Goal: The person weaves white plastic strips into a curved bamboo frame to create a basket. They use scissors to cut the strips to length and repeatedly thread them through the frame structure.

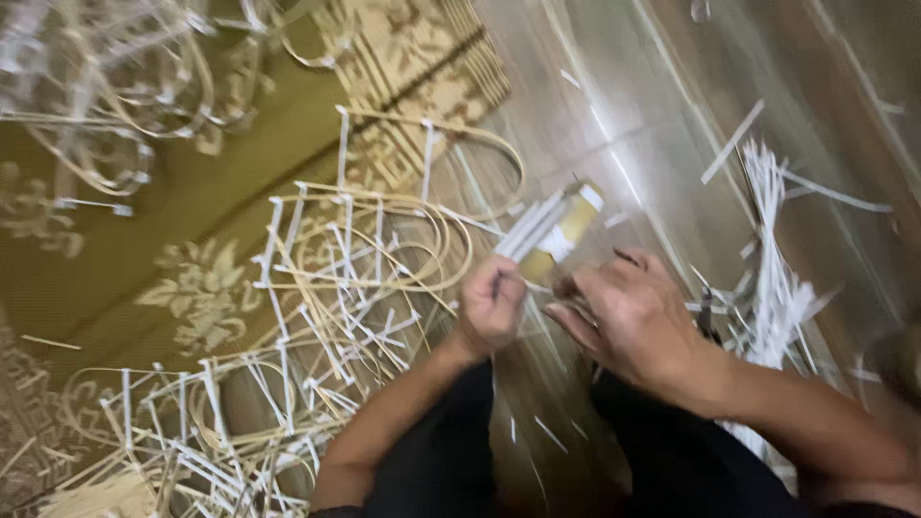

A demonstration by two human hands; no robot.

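Note:
My left hand (491,305) is closed around a small bundle of pale bamboo sticks and white strips (554,226) that points up and to the right. My right hand (628,321) sits just right of it, fingers bent toward the base of the bundle and touching it. The picture is blurred, so what the right fingers pinch is unclear. Both forearms reach in from the bottom over dark trousers.
Curved bamboo frames tied with white strips (345,259) lie piled on a gold patterned carpet (173,201) to the left. More frames (106,86) sit at the top left. A loose heap of white strips (772,278) lies on the wooden floor (662,105) to the right.

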